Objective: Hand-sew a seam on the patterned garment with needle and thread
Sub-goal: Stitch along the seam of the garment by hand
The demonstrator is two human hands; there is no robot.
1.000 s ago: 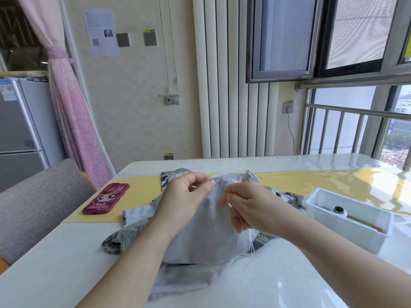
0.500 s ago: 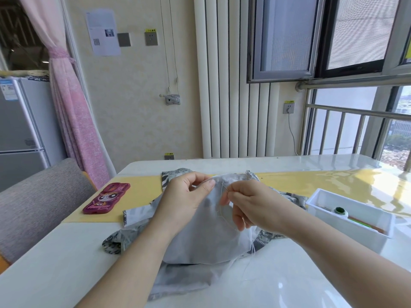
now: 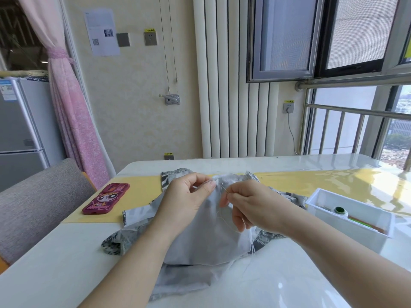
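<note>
We see the grey-and-white patterned fabric garment point(image 3: 200, 236) lying crumpled in the middle of the glossy white table point(image 3: 289, 285), its pale plain side up and its far edge lifted off the surface; the left hand point(image 3: 189, 196) pinches that raised edge between thumb and curled fingers; just right of it the right hand point(image 3: 251, 205) has thumb and forefinger pressed together on a thin metal needle point(image 3: 224, 189) at the fabric, the other fingers curled below; a fine pale thread point(image 3: 222, 215) loops down under this hand, though we cannot follow its whole length. Beneath the garment's far part a yellow mat point(image 3: 142, 192) runs across the table; on its left end rests a phone in a magenta cartoon case point(image 3: 106, 198); to the right stands a white rectangular plastic box point(image 3: 355, 232) holding a green-topped spool point(image 3: 339, 210). A grey upholstered chair point(image 3: 33, 207) sits at the left; a pink curtain point(image 3: 73, 130) and a white ribbed radiator point(image 3: 233, 85) stand at the far wall.
</note>
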